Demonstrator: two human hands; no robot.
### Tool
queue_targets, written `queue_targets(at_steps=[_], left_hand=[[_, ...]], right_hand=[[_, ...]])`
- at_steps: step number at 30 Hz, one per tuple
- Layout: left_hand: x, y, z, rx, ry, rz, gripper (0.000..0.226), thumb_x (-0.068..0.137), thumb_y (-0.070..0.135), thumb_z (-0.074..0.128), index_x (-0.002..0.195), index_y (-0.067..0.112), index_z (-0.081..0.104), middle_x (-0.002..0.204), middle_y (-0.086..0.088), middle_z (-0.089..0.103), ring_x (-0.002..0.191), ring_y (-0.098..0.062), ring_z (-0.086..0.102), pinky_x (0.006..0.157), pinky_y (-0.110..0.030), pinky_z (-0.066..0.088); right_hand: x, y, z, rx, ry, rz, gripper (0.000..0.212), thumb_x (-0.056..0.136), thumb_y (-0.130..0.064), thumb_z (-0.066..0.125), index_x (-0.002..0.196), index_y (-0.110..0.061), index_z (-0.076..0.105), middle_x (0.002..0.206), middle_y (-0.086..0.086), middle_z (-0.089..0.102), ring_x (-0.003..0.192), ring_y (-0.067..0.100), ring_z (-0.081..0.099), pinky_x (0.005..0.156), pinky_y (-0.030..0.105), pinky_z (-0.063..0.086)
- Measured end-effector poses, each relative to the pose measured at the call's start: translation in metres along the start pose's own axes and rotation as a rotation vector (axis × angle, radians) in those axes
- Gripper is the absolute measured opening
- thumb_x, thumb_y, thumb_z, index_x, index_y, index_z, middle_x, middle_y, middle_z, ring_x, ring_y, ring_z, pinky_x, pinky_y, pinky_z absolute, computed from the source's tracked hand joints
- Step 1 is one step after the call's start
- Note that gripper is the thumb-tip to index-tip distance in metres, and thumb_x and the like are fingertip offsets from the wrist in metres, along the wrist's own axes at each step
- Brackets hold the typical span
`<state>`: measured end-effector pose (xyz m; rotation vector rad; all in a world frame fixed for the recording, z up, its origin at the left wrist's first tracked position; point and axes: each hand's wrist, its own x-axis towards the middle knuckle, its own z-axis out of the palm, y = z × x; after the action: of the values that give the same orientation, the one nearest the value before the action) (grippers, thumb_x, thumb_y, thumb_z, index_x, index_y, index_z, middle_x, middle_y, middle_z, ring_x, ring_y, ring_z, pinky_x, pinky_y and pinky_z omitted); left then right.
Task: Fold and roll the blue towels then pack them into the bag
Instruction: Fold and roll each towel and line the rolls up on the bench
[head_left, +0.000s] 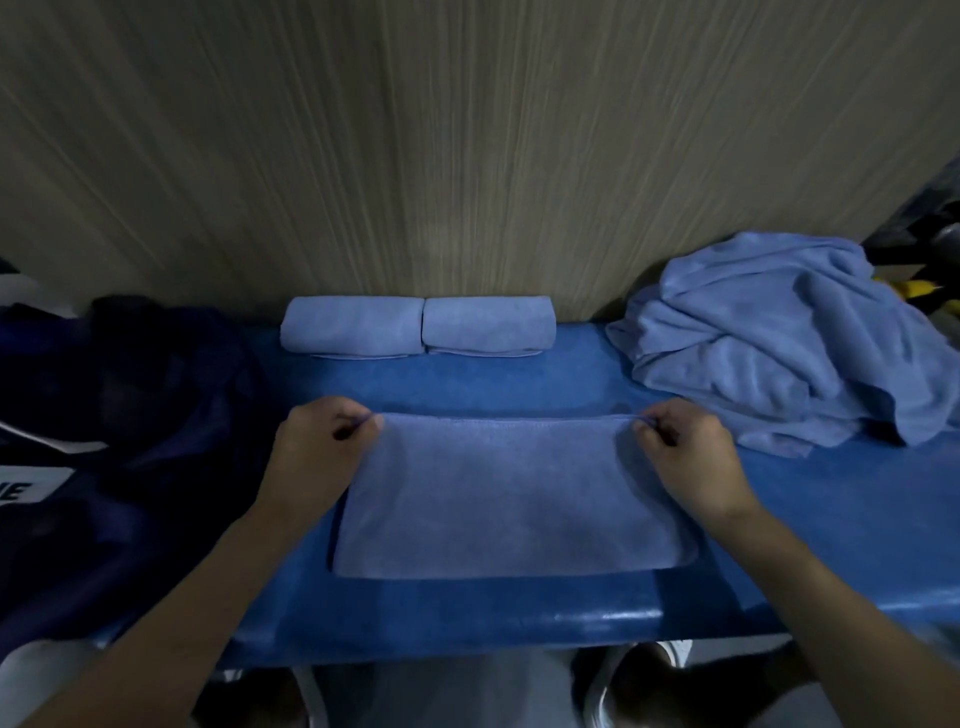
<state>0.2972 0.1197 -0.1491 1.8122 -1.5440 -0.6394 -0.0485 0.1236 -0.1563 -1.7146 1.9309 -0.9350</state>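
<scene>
Left grip (317, 447), right grip (685, 457) both pinching far corners of folded towel (509, 499); 2 rolled towels (353, 325) behind.

A folded towel (511, 499) is being pinched at its far corners by the left hand (317, 452) and right hand (685, 457). Beyond that towel, two rolled towels (353, 325) are being carried by the worktop (467, 613), a towel heap (769, 343) to its right, a dark bag (130, 415) to its left.

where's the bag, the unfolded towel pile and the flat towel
bag (156, 415), head view, dark fabric side
unfolded towel pile (769, 353), head view, middle of heap
flat towel (498, 493), head view, centre of top layer
</scene>
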Motion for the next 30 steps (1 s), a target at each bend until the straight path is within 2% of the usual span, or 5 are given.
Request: queue_targets(at_steps=[5,12,15,22,30], left_hand=[[-0.018,0.011,0.007,0.278,0.132,0.344,0.020,0.093,0.022,0.056,0.109,0.012,0.064,0.111,-0.006,0.061,0.097,-0.022,0.058,0.088,-0.042,0.048],[-0.060,0.017,0.039,0.629,-0.353,0.638,0.056,0.097,0.055,0.028,0.145,0.032,0.045,0.159,0.001,0.031,0.149,-0.019,0.021,0.116,-0.053,0.026],[-0.061,0.008,0.040,0.718,-0.391,0.624,0.060,0.097,0.059,0.022,0.152,0.037,0.029,0.164,0.003,0.015,0.152,-0.018,0.007,0.117,-0.058,0.018],[-0.060,0.003,0.036,0.780,-0.416,0.657,0.061,0.098,0.060,0.022,0.154,0.036,0.024,0.164,0.002,0.014,0.152,-0.020,0.008,0.114,-0.062,0.019],[-0.058,-0.001,0.032,0.799,-0.434,0.699,0.061,0.098,0.060,0.022,0.153,0.034,0.027,0.163,-0.002,0.017,0.151,-0.024,0.011,0.111,-0.064,0.023]], right_hand=[[0.004,0.008,-0.002,-0.055,0.074,-0.041,0.022,0.094,-0.009,0.056,0.073,-0.009,0.059,0.065,-0.005,0.057,0.063,0.015,0.052,0.056,0.018,0.031],[0.010,0.019,-0.013,0.044,-0.066,0.096,0.018,0.085,0.001,0.065,0.087,-0.016,0.069,0.078,0.001,0.069,0.066,0.007,0.061,0.072,0.024,0.052],[0.009,0.016,-0.013,0.123,-0.123,0.086,0.015,0.083,-0.004,0.072,0.090,-0.017,0.069,0.085,-0.001,0.070,0.079,0.011,0.066,0.081,0.022,0.053],[0.011,0.017,-0.010,-0.160,-0.184,-0.095,0.013,0.085,-0.004,0.065,0.079,-0.013,0.073,0.067,-0.005,0.065,0.063,0.013,0.059,0.057,0.022,0.043],[0.018,0.012,-0.006,-0.160,-0.059,-0.071,0.010,0.089,-0.003,0.062,0.092,-0.006,0.071,0.079,-0.001,0.066,0.073,0.014,0.059,0.066,0.020,0.041]])
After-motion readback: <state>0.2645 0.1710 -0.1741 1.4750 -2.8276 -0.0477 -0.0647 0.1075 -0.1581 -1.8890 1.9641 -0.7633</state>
